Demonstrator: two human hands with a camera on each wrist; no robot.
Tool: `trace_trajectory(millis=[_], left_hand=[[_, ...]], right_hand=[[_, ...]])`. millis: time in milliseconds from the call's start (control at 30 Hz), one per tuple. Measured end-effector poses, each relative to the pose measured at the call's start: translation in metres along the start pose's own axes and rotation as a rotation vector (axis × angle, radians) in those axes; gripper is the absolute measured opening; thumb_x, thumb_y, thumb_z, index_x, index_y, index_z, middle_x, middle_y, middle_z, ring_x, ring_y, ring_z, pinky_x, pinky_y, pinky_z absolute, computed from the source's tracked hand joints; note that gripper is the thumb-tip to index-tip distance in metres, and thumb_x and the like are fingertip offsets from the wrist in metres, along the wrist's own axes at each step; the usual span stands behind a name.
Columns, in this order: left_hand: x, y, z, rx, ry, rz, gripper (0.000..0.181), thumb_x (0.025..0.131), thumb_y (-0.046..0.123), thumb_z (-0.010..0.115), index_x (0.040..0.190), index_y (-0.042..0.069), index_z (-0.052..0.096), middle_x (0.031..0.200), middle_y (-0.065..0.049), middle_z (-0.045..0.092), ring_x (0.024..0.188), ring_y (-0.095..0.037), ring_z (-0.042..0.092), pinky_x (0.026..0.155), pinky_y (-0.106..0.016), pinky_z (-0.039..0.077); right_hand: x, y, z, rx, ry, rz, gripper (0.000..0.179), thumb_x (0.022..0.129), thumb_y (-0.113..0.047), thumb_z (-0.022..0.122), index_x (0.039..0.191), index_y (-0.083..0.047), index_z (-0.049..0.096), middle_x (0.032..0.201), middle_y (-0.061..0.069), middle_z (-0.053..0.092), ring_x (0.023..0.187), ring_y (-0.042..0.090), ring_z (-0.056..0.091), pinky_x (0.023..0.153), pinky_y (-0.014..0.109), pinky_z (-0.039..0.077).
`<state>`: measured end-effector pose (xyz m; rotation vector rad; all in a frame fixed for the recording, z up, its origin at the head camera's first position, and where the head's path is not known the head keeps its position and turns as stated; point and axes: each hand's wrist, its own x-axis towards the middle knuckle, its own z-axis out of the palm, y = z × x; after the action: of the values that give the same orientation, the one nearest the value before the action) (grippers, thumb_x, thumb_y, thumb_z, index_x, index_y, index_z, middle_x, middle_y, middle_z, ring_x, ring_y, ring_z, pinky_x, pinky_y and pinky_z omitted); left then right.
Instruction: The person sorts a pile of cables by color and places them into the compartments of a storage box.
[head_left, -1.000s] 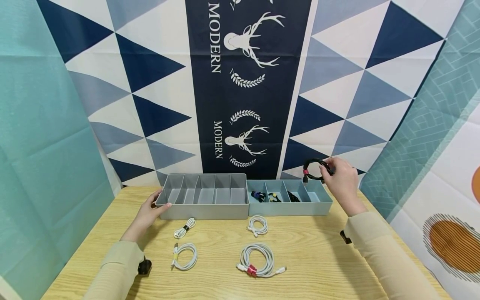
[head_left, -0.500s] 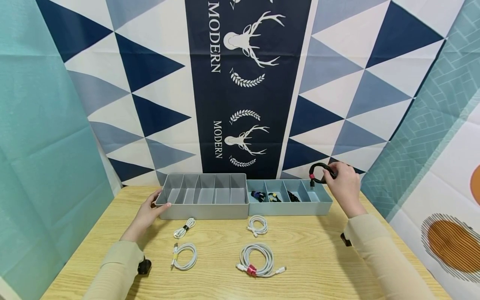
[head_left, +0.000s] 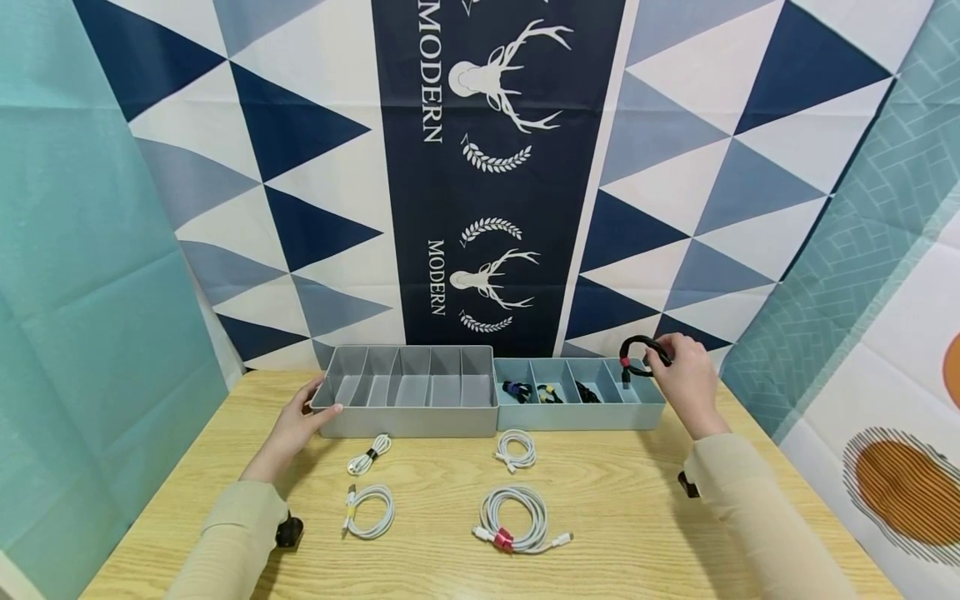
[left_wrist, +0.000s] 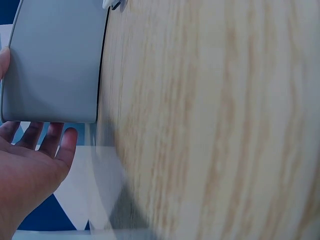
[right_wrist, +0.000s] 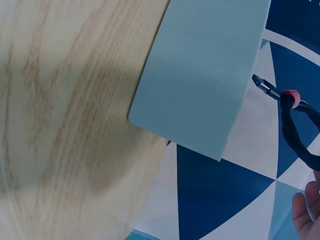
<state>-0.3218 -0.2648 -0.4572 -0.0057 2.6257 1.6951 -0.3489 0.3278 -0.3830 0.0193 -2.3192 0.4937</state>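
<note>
R grip (head_left: 688, 377) pinching black cable (head_left: 636, 339), plug (head_left: 626, 379) hanging over slot at 3 o'clock end of blue box (head_left: 581, 417). L grip (head_left: 296, 421) holding grey box (head_left: 408, 422), approx 10 o'clock on bench (head_left: 622, 517). Risk: plug poss. snags divider (head_left: 608, 382) if lowered off-centre.

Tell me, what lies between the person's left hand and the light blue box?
The long gray box, as the head view shows: the left hand touches one end, and the light blue box adjoins the other.
</note>
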Motion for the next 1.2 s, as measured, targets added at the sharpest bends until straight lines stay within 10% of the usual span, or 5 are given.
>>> trace_trajectory(millis=[1200], left_hand=[[-0.002,0.004,0.001,-0.004,0.005,-0.014,0.08,0.093,0.031,0.06,0.153,0.012,0.009,0.155,-0.022,0.013,0.138,-0.042,0.022,0.108,-0.053,0.029]], right_hand=[[-0.017,0.018,0.038,-0.038,-0.075,0.008,0.019,0.081,-0.01,0.07,0.091,0.004,0.061,0.078,0.018,0.057,0.075,0.035,0.05,0.064,0.046,0.039]])
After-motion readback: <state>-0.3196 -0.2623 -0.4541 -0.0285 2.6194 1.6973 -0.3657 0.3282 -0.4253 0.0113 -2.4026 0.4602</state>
